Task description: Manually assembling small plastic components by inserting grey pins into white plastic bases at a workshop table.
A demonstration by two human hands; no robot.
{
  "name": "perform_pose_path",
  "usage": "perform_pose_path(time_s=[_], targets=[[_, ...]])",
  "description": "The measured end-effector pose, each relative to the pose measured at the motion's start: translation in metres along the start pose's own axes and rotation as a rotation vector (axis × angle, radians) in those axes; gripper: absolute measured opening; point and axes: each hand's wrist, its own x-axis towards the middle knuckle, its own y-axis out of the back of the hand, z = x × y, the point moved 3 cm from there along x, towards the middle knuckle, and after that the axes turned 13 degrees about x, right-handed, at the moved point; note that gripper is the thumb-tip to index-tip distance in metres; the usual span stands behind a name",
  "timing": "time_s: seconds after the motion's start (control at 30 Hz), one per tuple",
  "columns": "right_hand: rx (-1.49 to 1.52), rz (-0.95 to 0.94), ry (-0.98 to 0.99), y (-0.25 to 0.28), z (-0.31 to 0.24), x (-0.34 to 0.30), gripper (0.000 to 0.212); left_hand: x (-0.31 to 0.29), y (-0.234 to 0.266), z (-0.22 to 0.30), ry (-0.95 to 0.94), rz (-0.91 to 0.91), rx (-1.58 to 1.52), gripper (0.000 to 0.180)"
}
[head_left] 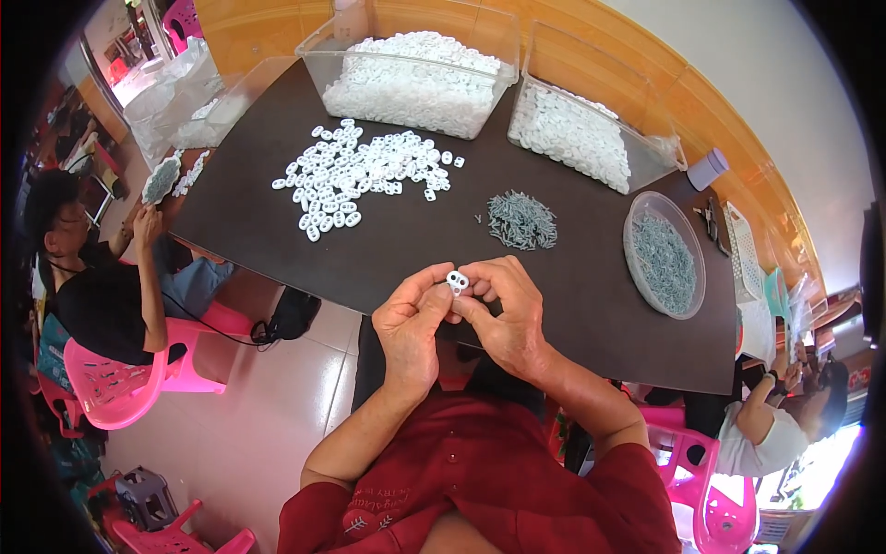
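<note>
Just in front of my body, at the near edge of the dark table (397,245), my left hand (413,328) and my right hand (506,314) meet. Between their fingertips they pinch a small white oval plastic piece with two dark holes (457,278). Part of another white bit shows beneath it, mostly covered by the fingers. Beyond the left hand lies a loose spread of similar white oval pieces (369,168). A heap of small grey screws (522,221) sits beyond the right hand.
Two clear bins (413,65) (591,115) of white pieces stand at the back. On the right are a round tub (630,242) of grey screws, a lilac cup (708,170) and dark-handled pliers (712,226). People sit on pink chairs at left (115,379) and right.
</note>
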Motion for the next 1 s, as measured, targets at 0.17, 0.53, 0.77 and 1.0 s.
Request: perform_pose_path(time_s=[0.17,0.53,0.77,1.0], targets=[[0.036,0.031,-0.034,0.007,-0.001,-0.006,0.026,-0.004,-0.004,-0.002,-0.028,-0.025,0.081,0.022],[0.198,0.066,-0.073,0.033,-0.007,-0.022,0.030,-0.018,-0.022,0.001,-0.133,-0.112,0.187,0.022],[0.324,0.111,-0.161,0.044,-0.004,-0.033,0.029,-0.024,-0.037,-0.004,-0.161,-0.122,0.234,0.023],[0.309,0.138,-0.130,0.049,0.000,-0.035,0.030,-0.027,-0.047,-0.010,-0.164,-0.074,0.197,0.023]])
